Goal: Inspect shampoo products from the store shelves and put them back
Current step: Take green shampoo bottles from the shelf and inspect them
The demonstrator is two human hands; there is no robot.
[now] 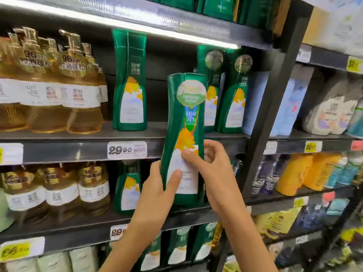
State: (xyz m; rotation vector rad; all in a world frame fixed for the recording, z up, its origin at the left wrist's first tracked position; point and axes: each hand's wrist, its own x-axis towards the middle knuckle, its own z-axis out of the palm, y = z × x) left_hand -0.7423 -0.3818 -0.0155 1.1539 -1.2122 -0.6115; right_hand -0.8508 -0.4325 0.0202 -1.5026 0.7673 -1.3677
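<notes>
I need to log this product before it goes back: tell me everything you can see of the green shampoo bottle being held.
The tall green plastic shampoo bottle is curved and glossy, with an orange flower print, a white lower label and a round green-white sticker near its top. It is upright, tilted slightly, in front of the shelves. The left hand grips its lower left edge; the right hand pinches its label.
</notes>
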